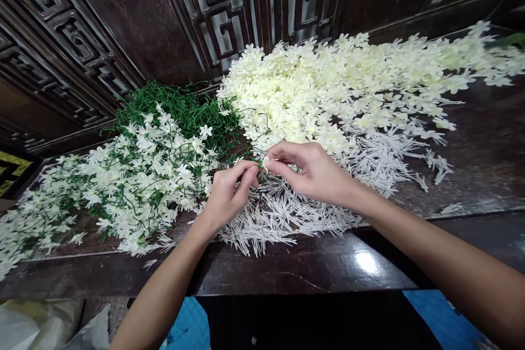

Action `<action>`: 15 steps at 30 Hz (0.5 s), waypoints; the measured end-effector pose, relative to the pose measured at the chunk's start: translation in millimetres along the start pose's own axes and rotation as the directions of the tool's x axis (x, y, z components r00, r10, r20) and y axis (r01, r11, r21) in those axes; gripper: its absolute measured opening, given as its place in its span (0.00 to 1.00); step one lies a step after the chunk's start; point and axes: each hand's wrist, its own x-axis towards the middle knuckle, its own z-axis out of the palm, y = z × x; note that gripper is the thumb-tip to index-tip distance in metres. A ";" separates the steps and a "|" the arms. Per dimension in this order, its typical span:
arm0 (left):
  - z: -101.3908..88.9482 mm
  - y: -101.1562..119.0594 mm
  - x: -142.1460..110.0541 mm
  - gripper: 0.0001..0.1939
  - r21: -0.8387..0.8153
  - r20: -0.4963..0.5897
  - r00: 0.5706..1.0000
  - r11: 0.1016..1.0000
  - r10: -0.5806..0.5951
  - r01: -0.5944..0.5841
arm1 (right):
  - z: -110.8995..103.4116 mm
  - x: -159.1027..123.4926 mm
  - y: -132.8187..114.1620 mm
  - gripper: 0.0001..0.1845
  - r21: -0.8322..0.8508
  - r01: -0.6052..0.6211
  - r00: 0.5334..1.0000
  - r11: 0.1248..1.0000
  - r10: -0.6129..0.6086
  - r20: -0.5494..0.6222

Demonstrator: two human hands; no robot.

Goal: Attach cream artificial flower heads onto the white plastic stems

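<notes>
My left hand (235, 188) is closed in a pinch around a thin green artificial stem, its thumb and forefinger together. Opposite it, my right hand (309, 169) pinches a small white artificial flower (266, 164), and the two meet at the fingertips. Just below both hands lies a heap of white, branched plastic stamens (283, 216). Beyond them spreads a large pile of loose cream-white petals (295, 93). Bare green stems (168, 101) are bunched behind my left hand. White flowers on green stems (159, 186) are piled to its left.
Everything lies on a dark, glossy wooden bench (295, 268) with a carved lattice back (221, 5). A few stray stamens (443, 169) lie to the right. Below the front edge are a blue surface (188, 322) and pale plastic bags (36, 325).
</notes>
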 end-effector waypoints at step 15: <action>-1.3 0.0 -2.0 0.12 0.143 0.128 0.991 0.990 -0.027 0.008 | 2.9 -2.2 2.9 0.09 -0.217 0.173 0.985 0.961 -0.168 0.042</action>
